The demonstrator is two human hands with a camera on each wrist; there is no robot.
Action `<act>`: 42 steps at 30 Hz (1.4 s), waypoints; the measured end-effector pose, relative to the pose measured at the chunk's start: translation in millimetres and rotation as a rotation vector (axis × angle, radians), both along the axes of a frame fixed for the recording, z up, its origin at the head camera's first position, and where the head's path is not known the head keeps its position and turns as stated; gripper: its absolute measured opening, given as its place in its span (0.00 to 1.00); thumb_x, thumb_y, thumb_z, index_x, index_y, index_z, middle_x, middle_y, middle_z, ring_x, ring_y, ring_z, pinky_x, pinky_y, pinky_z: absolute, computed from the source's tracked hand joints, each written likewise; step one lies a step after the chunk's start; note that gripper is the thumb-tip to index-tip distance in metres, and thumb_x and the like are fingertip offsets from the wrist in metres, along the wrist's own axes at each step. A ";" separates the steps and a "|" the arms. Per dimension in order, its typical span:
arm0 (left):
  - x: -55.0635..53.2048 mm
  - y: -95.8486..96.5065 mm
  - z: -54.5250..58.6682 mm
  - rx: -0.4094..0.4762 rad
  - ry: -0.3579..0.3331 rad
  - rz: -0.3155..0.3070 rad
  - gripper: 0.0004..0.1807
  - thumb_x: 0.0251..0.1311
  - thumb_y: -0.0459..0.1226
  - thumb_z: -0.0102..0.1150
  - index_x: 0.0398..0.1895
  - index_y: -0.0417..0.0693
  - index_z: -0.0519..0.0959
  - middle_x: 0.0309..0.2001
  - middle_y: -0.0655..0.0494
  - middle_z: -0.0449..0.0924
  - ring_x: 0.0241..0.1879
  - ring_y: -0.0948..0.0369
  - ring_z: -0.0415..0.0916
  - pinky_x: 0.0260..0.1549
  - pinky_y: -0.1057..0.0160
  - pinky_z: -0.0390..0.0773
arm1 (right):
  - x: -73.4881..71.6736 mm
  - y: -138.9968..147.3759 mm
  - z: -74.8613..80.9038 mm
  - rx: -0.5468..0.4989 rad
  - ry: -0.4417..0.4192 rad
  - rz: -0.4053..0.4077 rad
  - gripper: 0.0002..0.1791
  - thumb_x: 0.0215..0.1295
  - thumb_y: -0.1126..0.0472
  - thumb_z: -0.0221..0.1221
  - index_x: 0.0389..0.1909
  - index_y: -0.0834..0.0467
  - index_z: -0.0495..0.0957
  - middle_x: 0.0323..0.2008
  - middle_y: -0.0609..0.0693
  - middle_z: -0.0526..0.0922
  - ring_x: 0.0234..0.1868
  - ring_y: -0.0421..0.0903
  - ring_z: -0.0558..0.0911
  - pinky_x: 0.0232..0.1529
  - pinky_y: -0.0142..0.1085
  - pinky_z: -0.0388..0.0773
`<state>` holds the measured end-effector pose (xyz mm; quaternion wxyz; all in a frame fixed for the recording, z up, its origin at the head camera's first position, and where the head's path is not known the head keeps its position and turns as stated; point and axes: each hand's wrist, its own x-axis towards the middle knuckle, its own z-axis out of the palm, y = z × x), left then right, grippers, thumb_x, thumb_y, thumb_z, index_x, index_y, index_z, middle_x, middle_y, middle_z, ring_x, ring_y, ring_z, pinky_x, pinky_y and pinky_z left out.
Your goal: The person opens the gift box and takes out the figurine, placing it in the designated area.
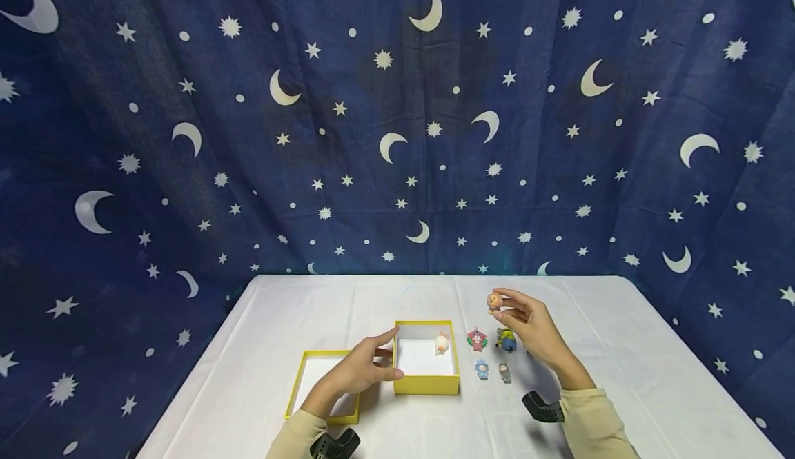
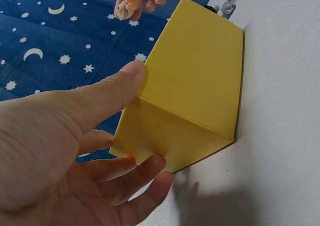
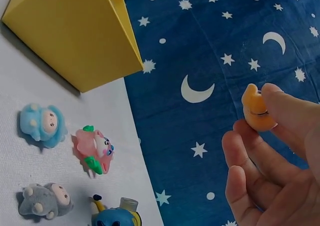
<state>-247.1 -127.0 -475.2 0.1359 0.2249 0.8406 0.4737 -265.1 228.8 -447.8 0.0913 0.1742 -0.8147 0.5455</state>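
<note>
My right hand (image 1: 531,324) pinches a small orange toy figure (image 1: 494,301) between thumb and fingertips, up above the table. The right wrist view shows the orange figure (image 3: 257,108) with its underside partly hidden by the fingers. My left hand (image 1: 360,368) holds the left side of a yellow box (image 1: 426,385), thumb at the near corner and fingers along the side wall (image 2: 145,128). Inside the box, a pale toy figure (image 1: 442,344) lies toward the right. Right of the box are a pink-and-green figure (image 1: 477,339), a blue-and-yellow figure (image 1: 507,340), a light-blue figure (image 1: 482,369) and a grey figure (image 1: 505,373).
A shallow yellow-edged lid (image 1: 298,384), white inside, lies left of the box, partly under my left forearm. White cloth covers the table (image 1: 627,348). Behind it hangs a dark blue curtain (image 1: 348,114) with moons and stars.
</note>
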 end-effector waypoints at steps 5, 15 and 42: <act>0.2 1.6 -0.5 0.010 -0.009 -0.002 0.46 0.61 0.36 0.70 0.78 0.37 0.56 0.78 0.39 0.58 0.66 0.41 0.73 0.62 0.47 0.80 | 1.4 1.2 2.4 0.028 -0.027 -0.016 0.25 0.72 0.64 0.60 0.67 0.66 0.71 0.53 0.68 0.84 0.44 0.33 0.85 0.44 0.27 0.85; 0.3 0.6 0.6 0.003 -0.014 0.005 0.46 0.61 0.37 0.70 0.79 0.39 0.56 0.78 0.40 0.58 0.66 0.42 0.73 0.62 0.47 0.79 | 7.7 9.1 4.8 0.105 0.040 -0.021 0.24 0.72 0.65 0.60 0.65 0.67 0.72 0.49 0.68 0.85 0.43 0.39 0.86 0.42 0.27 0.84; 0.1 0.3 2.0 -0.009 -0.012 0.005 0.47 0.61 0.38 0.71 0.79 0.39 0.56 0.77 0.38 0.60 0.65 0.44 0.74 0.60 0.48 0.81 | 18.2 42.7 -19.1 0.250 0.106 -0.072 0.21 0.66 0.69 0.63 0.59 0.68 0.77 0.41 0.58 0.85 0.36 0.28 0.78 0.33 0.29 0.80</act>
